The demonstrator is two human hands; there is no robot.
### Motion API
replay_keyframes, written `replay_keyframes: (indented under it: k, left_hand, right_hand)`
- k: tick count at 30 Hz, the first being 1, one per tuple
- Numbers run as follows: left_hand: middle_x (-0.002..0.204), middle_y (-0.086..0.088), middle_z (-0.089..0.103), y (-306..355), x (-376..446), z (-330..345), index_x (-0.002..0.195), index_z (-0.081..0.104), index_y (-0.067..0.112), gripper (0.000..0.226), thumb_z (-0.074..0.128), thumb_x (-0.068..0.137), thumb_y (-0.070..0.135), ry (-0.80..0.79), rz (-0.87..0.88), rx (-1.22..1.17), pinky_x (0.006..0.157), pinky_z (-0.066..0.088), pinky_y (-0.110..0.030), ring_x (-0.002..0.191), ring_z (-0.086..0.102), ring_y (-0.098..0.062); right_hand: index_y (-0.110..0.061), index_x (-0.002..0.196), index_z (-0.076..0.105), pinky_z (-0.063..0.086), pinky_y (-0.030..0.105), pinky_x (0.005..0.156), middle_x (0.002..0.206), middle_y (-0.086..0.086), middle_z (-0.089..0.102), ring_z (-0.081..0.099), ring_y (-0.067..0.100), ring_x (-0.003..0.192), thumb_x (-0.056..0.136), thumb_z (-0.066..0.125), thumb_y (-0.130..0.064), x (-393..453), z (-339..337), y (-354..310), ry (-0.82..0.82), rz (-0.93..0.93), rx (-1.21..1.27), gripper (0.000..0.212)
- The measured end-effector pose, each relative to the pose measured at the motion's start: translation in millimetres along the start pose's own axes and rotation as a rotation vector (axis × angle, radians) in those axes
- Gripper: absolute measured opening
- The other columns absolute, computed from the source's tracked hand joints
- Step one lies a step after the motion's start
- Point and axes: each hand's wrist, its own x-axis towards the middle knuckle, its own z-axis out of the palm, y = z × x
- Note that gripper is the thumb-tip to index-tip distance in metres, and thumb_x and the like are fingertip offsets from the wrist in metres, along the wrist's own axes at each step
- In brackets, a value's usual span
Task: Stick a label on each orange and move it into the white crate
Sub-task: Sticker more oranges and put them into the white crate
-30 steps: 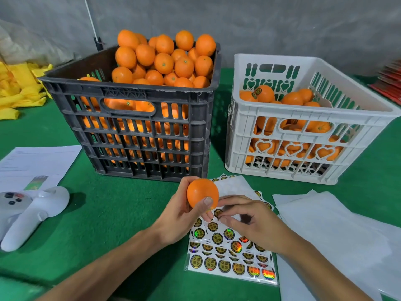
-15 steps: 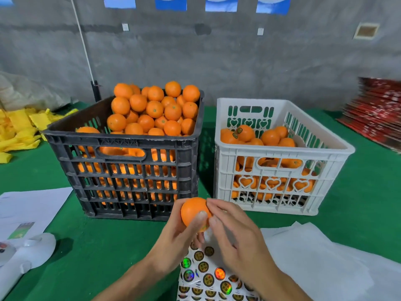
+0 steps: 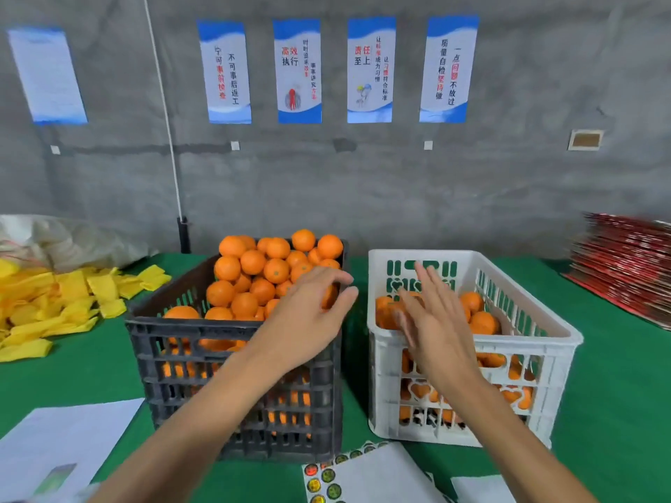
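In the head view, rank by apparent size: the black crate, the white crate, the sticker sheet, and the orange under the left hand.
1. black crate and white crate: look alike, so no ranking.
2. sticker sheet, cut off by the frame edge.
3. orange, mostly hidden by the left hand.

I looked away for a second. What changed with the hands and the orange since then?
Both hands left the label sheet and moved up. The left hand now curls over an orange at the black crate; the right hand is spread open over the white crate. The crates stayed put.
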Motion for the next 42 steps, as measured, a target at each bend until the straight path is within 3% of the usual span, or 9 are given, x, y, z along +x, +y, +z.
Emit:
replay_keyframes:
  k: [4,7,15,18,23,26,31,37,42]
  left_hand:
    - [0.13,-0.011,0.065,-75,21,-68,0.125,0.068,0.022,0.032,0.056,0.102,0.04,-0.085,-0.407,0.622,0.098,0.051,-0.046,0.124,0.057,-0.035]
    - [0.133,-0.018,0.066,-120,24,-110,0.125,0.067,0.01,0.037,0.055,0.096,0.028,-0.322,-0.763,0.746,0.102,0.053,-0.045,0.124,0.062,-0.037]
    - [0.122,-0.012,0.068,-143,42,-119,0.11,0.068,0.006,0.026,0.057,0.094,0.024,-0.768,-0.845,0.91,0.08,0.052,-0.039,0.102,0.066,-0.03]
    - [0.118,-0.012,0.069,-135,38,-120,0.117,0.068,0.005,0.028,0.059,0.096,0.022,-0.564,-0.736,0.86,0.077,0.053,-0.035,0.1,0.066,-0.031]
    - [0.124,0.002,0.073,-65,12,-78,0.117,0.077,0.024,0.028,0.081,0.09,0.03,0.243,-0.143,0.232,0.102,0.051,-0.035,0.118,0.066,-0.018]
    - [0.127,0.014,0.069,-12,-26,-24,0.118,0.077,0.03,0.031,0.084,0.088,0.034,0.292,0.056,-0.207,0.102,0.051,-0.023,0.125,0.063,-0.011]
    - [0.143,0.001,0.061,5,-91,38,0.132,0.071,0.017,0.043,0.083,0.092,0.023,0.297,0.226,-0.245,0.102,0.053,-0.029,0.134,0.059,-0.021]
    - [0.14,0.018,0.059,-26,-154,87,0.14,0.058,0.043,0.053,0.081,0.092,0.037,-0.132,-0.207,-0.537,0.088,0.06,-0.025,0.125,0.063,-0.01]
    - [0.123,0.013,0.07,-54,-191,112,0.134,0.062,0.047,0.052,0.079,0.086,0.058,-0.099,-0.501,-0.592,0.08,0.059,-0.025,0.108,0.071,-0.014]
  right_hand:
    - [-0.017,0.131,0.071,0.033,0.048,0.121,0.159,0.009,0.044,0.037,0.029,0.15,0.103,0.057,-0.024,16,20,-41,0.059,-0.108,0.184,0.032]
    - [-0.016,0.136,0.066,0.034,0.044,0.121,0.157,0.005,0.047,0.04,0.023,0.148,0.104,0.056,-0.02,20,30,-73,0.089,-0.133,0.3,0.034]
    - [-0.02,0.14,0.062,0.029,0.032,0.122,0.156,-0.008,0.046,0.034,0.007,0.148,0.109,0.048,-0.026,25,37,-91,0.043,-0.038,0.57,0.035]
    - [-0.022,0.139,0.063,0.029,0.029,0.122,0.155,-0.011,0.047,0.034,0.001,0.146,0.109,0.047,-0.028,26,32,-88,0.048,0.005,0.65,0.035]
    - [-0.025,0.146,0.055,0.038,0.034,0.117,0.15,-0.015,0.051,0.041,-0.001,0.14,0.103,0.056,-0.043,22,12,-93,0.043,-0.022,0.725,0.047]
    - [-0.017,0.147,0.053,0.048,0.033,0.104,0.139,-0.006,0.062,0.058,0.01,0.126,0.091,0.071,-0.054,5,0,-90,0.128,-0.15,0.556,0.07]
    - [0.0,0.136,0.062,0.058,0.036,0.092,0.133,0.008,0.068,0.068,0.018,0.117,0.085,0.083,-0.045,-53,3,-57,0.322,-0.341,0.462,0.071]
    - [-0.018,0.154,0.042,0.052,0.038,0.105,0.148,-0.001,0.055,0.057,0.013,0.13,0.092,0.062,-0.058,-133,29,-32,-0.269,-0.165,0.566,0.076]
    - [-0.04,0.154,0.041,0.036,0.03,0.117,0.153,-0.028,0.042,0.036,-0.008,0.14,0.086,0.059,-0.079,-179,52,-10,-0.702,-0.094,0.61,0.08]
